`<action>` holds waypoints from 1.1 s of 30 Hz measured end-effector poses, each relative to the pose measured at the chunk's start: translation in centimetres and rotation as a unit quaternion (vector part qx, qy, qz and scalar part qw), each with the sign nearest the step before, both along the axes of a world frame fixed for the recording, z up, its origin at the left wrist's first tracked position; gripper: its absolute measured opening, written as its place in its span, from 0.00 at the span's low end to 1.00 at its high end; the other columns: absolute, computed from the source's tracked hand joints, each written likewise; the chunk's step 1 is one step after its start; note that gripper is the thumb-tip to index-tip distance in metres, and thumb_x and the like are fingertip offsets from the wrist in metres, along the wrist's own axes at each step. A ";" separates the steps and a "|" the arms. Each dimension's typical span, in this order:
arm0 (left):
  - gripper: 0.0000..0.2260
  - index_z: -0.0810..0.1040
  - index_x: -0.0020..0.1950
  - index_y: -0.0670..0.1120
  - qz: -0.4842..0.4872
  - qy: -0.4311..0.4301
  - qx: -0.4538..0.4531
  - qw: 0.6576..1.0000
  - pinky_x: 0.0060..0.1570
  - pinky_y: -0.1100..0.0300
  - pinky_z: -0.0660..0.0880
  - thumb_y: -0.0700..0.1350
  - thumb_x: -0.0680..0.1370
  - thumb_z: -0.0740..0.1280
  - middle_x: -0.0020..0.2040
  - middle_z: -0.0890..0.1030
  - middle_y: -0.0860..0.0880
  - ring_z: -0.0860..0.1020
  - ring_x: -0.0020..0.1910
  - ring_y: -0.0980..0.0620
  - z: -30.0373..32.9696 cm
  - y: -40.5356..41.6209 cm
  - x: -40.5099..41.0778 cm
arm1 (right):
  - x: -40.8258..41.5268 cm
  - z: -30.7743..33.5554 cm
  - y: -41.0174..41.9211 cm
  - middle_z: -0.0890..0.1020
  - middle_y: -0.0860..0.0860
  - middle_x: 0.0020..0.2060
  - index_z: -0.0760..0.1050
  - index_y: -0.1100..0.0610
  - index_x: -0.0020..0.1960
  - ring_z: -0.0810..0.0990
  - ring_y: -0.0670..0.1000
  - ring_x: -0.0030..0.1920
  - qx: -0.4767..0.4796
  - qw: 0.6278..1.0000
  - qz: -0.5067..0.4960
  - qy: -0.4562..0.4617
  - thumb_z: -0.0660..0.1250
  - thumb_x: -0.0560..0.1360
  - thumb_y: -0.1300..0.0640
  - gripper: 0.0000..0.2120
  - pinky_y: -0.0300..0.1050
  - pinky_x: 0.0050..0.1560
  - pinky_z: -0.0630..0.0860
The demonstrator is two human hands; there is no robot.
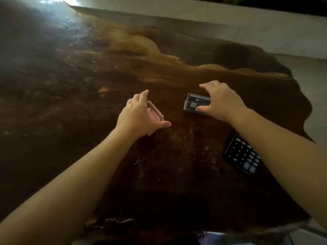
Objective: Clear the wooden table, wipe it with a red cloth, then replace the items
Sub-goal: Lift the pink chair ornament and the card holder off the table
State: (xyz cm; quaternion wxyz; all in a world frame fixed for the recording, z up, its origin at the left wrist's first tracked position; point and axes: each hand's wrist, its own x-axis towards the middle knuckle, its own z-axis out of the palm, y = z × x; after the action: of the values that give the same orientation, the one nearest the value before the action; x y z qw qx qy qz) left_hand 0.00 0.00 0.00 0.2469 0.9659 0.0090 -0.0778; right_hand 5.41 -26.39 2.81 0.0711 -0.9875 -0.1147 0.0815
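Nearest us at four o'clock lies our calculator on the wooden table. At one o'clock our right hand pinches a small clear box, light, stiff, best held by its long edges. At eleven, our left hand spreads wide over a pink stand.

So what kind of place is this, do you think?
Probably a home or small office desk area, though it's dim. A live-edge wooden table stands by a pale wall, with a black calculator and a small clear card box on it.
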 end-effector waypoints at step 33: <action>0.40 0.65 0.69 0.45 0.202 -0.119 -0.069 0.970 0.53 0.54 0.78 0.60 0.65 0.79 0.58 0.79 0.47 0.80 0.56 0.45 -0.6 13.5 0.3 | 3.2 -0.4 14.5 0.79 0.48 0.59 0.71 0.48 0.66 0.78 0.51 0.57 0.062 0.993 0.077 0.059 0.76 0.73 0.56 0.25 0.52 0.55 0.78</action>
State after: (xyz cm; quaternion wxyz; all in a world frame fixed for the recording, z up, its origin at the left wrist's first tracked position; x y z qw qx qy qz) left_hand 0.26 13.48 -0.60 0.3230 0.9269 0.1693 0.0890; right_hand 8.57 -11.84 2.41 0.1321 -0.9629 -0.1908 0.1378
